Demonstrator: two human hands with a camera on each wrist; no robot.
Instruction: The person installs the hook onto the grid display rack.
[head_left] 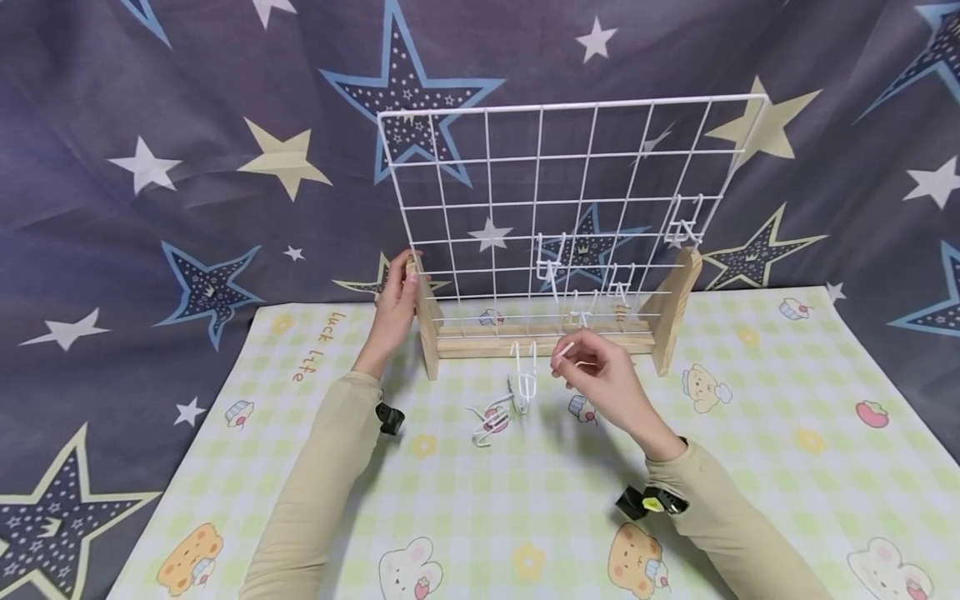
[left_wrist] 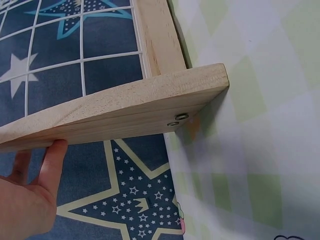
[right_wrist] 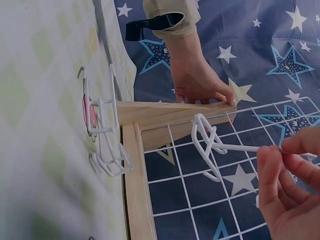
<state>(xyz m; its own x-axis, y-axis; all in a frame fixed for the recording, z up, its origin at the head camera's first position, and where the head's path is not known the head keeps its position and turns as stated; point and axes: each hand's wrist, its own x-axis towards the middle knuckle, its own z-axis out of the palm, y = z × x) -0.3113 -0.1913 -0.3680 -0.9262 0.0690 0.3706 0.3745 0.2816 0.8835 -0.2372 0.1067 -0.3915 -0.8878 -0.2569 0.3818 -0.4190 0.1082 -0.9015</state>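
Note:
A white wire grid panel (head_left: 536,179) stands upright in a wooden base. My left hand (head_left: 394,304) grips the upper part of the left wooden side support (left_wrist: 115,107), fingers on its outer side. In the right wrist view, my right hand (right_wrist: 292,187) pinches the long rod of a white wire hook (right_wrist: 202,142) between thumb and fingertips. That hook is in front of the grid; whether it touches the wires is unclear. Loose white hooks (head_left: 491,423) lie on the tablecloth in front of the base, close together. Several more, including one hook (head_left: 551,260), hang on the grid.
The wooden bottom bar (head_left: 480,346) joins the left support to the right wooden support (head_left: 675,312). A checked tablecloth (head_left: 465,517) covers the table. A dark star-patterned curtain (head_left: 217,100) hangs just behind the rack.

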